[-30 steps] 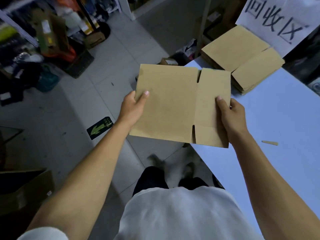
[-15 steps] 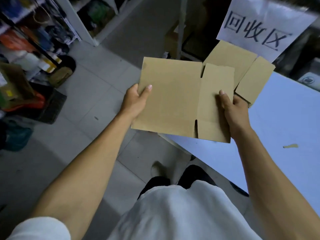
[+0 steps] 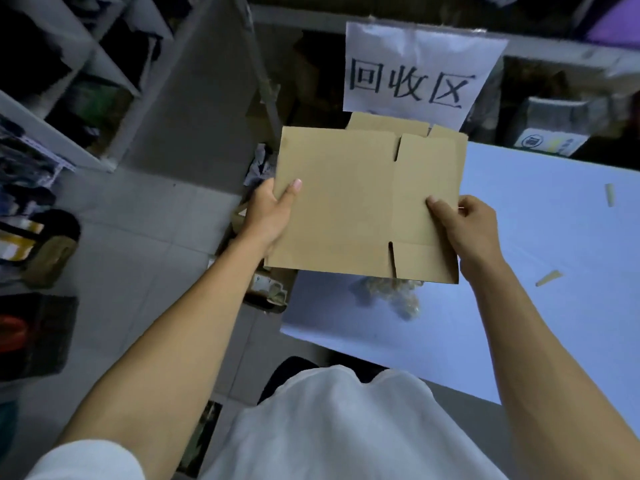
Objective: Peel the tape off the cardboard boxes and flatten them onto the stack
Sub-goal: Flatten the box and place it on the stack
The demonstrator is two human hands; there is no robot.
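We see a flattened cardboard box (image 3: 349, 202) held up in the air by both hands, over the near-left corner of the pale blue desk (image 3: 540, 258). Left hand (image 3: 268, 216) grips the box's left edge, thumb on the top face, the other fingers hidden underneath. Right hand (image 3: 464, 226) pinches the right edge, thumb on top, fingers curled behind the sheet. So both hands are closed on the box. The box lies flat, its flap slits showing on the right side, no tape visible on this face.

Just behind its far edge we see the stack (image 3: 388, 122) of flattened cardboard at the far-left end of the desk, mostly covered by the held box; whether the two touch we cannot tell. Above the stack hangs a white paper sign (image 3: 415, 71) with three handwritten characters.

On the desk: a crumpled wad of clear tape (image 3: 394, 294) just below the box's near edge, and two small tan strips (image 3: 549, 278) and (image 3: 609, 195) to the right, well apart. Grey shelving (image 3: 114, 98) stands left over a tiled floor (image 3: 138, 237). A white shirt (image 3: 346, 427) fills the bottom.
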